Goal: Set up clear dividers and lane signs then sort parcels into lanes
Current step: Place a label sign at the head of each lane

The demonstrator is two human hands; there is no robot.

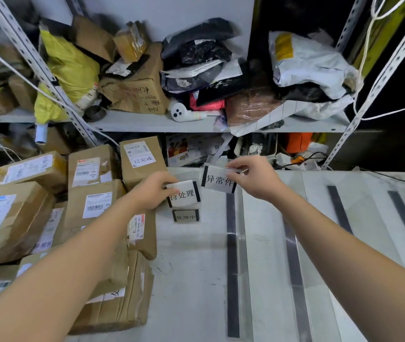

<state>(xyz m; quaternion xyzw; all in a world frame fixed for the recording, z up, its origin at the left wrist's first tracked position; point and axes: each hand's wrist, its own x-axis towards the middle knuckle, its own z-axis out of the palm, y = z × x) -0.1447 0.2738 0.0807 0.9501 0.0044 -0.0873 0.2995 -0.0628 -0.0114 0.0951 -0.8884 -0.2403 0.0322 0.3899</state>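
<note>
My left hand [152, 191] pinches the top edge of a lane sign reading 待处理 [185, 195], held just above the table. My right hand [255, 177] pinches the top of a second sign reading 异常件 [218, 180], lifted a little higher and to the right. A third sign reading 处理中 [186, 215] stands on the table below the left one. Clear dividers with dark base strips [232, 255] [295, 267] run along the table to the right. Brown cardboard parcels [93, 201] are piled at the left.
A metal shelf [162, 123] behind the table holds boxes, a yellow bag [70, 67], black and white mailer bags [305, 60] and a white handheld scanner [184, 113]. Two more dark strips [339, 208] lie at the far right. A slotted shelf upright [56, 90] slants at the left.
</note>
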